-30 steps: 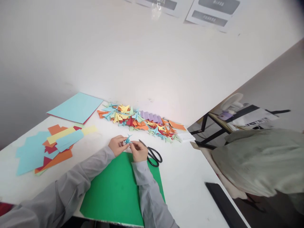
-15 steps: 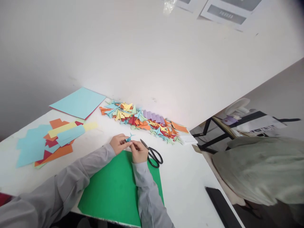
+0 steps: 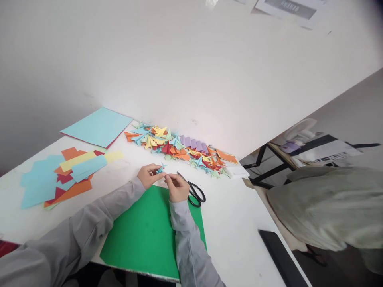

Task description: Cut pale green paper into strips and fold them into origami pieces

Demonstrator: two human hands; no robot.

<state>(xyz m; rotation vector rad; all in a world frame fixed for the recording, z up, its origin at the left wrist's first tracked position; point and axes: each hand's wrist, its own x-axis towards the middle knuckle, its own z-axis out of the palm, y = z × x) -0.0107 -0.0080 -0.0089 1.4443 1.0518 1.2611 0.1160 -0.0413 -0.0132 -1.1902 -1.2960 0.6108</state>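
Observation:
A small light-blue paper crane (image 3: 160,170) is pinched between the thumb and fingers of my left hand (image 3: 147,176), its pointed tips sticking up. Close against the left thumb tip, my right hand (image 3: 178,187) has its thumb and forefinger pressed together; whatever lies between them is too small to make out. Both hands are over the far edge of a green mat (image 3: 140,235). Black-handled scissors (image 3: 196,194) lie just right of my right hand, their blades partly hidden behind it.
A long heap of coloured folded paper cranes (image 3: 179,149) lies along the wall. Loose paper pieces (image 3: 44,179) are spread at left, with a stack of blue sheets (image 3: 97,126) behind. A black flat object (image 3: 279,255) lies at the right table edge, near a person's clothing (image 3: 323,203).
My right hand has shifted slightly right and away from the crane. The left hand keeps hold of the crane, now turned a little. The camera view has tilted slightly.

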